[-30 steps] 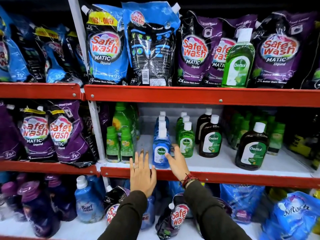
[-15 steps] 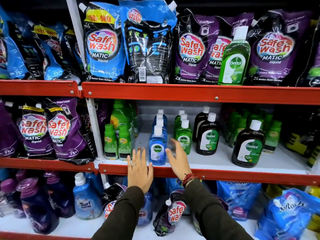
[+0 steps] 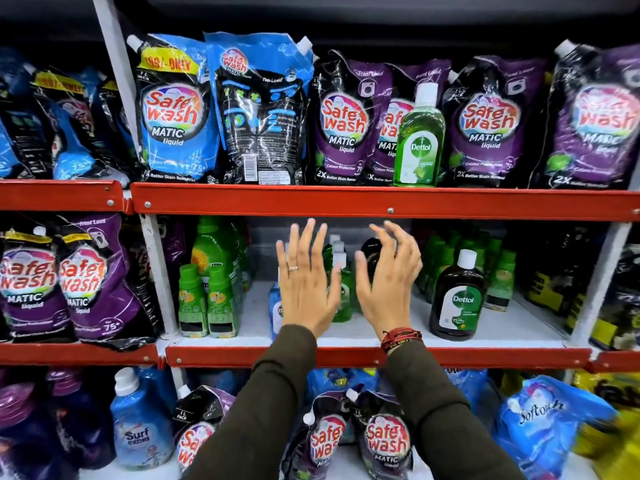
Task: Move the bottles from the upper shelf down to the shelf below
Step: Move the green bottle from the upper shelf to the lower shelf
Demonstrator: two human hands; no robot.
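One green Dettol bottle (image 3: 420, 140) left on the upper shelf (image 3: 346, 201) — above and right of both hands.

Stands upright, long axis vertical, white cap up, among purple pouches (image 3: 346, 123). Right hand (image 3: 389, 282) nearer, left hand (image 3: 306, 285) beside it — both empty, fingers spread, before the lower shelf (image 3: 450, 356).

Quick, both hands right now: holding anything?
Left hand: open, fingers spread, holding nothing.
Right hand: open, fingers loosely curled, holding nothing.

Red-edged upper shelf (image 3: 346, 201) with detergent pouches (image 3: 343, 123) and green Dettol bottle (image 3: 419, 143); lower shelf (image 3: 502, 323) apparently bottles.
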